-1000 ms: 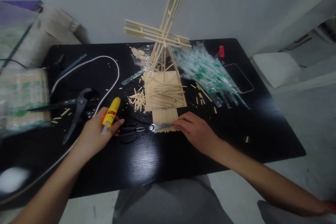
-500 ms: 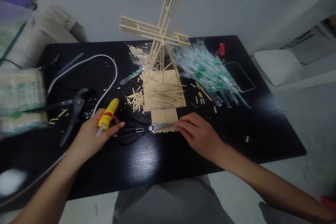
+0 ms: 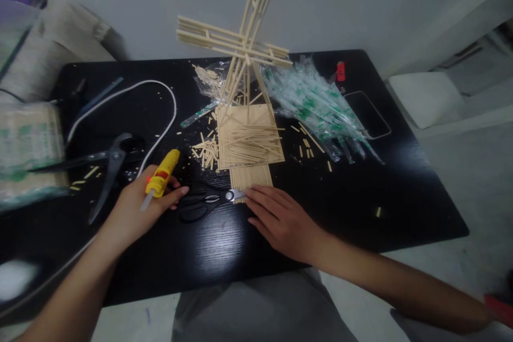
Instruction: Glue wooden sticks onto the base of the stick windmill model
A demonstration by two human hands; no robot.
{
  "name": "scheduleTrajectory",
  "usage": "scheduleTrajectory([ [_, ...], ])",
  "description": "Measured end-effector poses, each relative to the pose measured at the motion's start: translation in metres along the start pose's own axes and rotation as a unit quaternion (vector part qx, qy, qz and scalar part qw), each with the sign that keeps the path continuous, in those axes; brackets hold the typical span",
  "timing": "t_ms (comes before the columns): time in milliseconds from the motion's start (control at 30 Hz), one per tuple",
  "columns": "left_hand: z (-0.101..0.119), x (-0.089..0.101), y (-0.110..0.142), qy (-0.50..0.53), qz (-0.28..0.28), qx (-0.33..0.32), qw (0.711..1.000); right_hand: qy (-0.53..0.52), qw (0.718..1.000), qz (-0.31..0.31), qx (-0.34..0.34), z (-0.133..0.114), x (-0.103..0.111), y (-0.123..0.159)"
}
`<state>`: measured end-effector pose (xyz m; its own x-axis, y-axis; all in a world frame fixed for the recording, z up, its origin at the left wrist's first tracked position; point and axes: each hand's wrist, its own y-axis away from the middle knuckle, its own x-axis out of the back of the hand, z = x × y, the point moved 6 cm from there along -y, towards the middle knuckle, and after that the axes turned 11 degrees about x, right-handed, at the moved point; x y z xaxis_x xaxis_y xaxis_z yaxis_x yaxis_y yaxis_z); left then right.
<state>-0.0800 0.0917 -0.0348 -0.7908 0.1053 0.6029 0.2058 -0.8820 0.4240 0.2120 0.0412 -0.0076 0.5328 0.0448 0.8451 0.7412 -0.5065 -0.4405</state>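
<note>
My left hand point(image 3: 134, 203) is closed round a yellow hot glue gun point(image 3: 165, 170), with a clear glue stick poking out of its back end. Its thumb reaches toward the handles of black-handled scissors point(image 3: 208, 199). My right hand point(image 3: 286, 223) lies flat with fingers stretched out, covering the scissor blades and the right part of a small wooden-stick panel point(image 3: 249, 175). Behind that sits a square stick panel point(image 3: 234, 115) with a pile of loose sticks point(image 3: 252, 141) on top. A windmill-like frame of sticks point(image 3: 245, 52) rises at the back.
Black-handled pliers point(image 3: 115, 157) and a white cord point(image 3: 174, 104) lie left, near packaged sticks point(image 3: 30, 144). Cut stick pieces point(image 3: 207, 152) are scattered beside the panel. Plastic wrappers point(image 3: 312, 101), a phone point(image 3: 367, 114) and a red object point(image 3: 340, 71) are to the right.
My right hand has slid left from the scissor tips and flattened over the blades, its fingers straightened. My left hand keeps the glue gun almost in place. The view has shifted slightly.
</note>
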Motion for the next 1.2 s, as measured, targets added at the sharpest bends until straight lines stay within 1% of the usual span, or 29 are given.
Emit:
scheduleTrajectory([
  [333, 0.0058, 0.0002, 0.0035, -0.012, 0.003, 0.010, 1.000, -0.007, 1.000, 0.001, -0.004, 0.0012, -0.0023, 0.0036],
  [533, 0.0030, -0.0002, 0.0018, -0.024, 0.004, 0.014, 1.000, 0.001, 1.000, 0.001, -0.006, 0.0006, -0.0010, 0.0020],
  [800, 0.0074, -0.0001, 0.0026, -0.028, 0.011, 0.014, 0.999, 0.005, 1.000, 0.010, 0.001, 0.0014, -0.0005, 0.0010],
  [1000, 0.0063, 0.0012, 0.0017, -0.030, 0.019, 0.011, 0.999, -0.007, 1.000, 0.002, -0.010, 0.0027, -0.0006, 0.0014],
  [1200, 0.0071, 0.0020, 0.0025, -0.028, 0.027, 0.010, 0.999, -0.024, 0.999, 0.032, -0.014, 0.0070, 0.0057, -0.0012],
])
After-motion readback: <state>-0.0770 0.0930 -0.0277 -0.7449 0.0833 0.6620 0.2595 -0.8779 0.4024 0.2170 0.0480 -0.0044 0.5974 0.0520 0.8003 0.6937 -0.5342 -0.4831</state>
